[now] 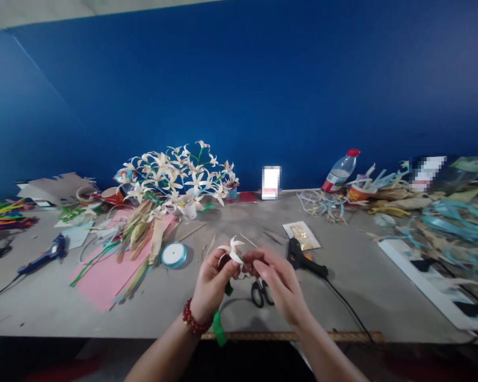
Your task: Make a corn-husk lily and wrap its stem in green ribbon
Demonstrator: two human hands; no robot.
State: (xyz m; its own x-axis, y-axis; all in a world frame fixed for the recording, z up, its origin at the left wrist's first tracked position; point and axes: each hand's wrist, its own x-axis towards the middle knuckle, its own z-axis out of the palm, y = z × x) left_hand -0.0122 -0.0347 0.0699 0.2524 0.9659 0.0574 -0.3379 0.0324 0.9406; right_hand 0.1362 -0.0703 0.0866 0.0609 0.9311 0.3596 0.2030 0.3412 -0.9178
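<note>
— Where's the white flower (236, 251)?
— Above the tabletop (151, 318), pinched in the fingers of the left hand (212, 275).
— And the right hand (279, 276)?
— Its fingers are bent close beside the flower's base; I can't tell whether they grip anything.
— What's around the 2 hands?
— A green strip (219, 330) hanging near the left wrist, black-handled scissors (257, 295) lying below, and a black glue gun (302, 259) to the right.

Flower (235, 255): underside partly obscured by left fingers (227, 272). Scissors (262, 295), right of flower: blades concealed. Screen (270, 180), behind flower: pixelated. Cable (2, 289), far left of flower: cut off by frame edge.
</note>
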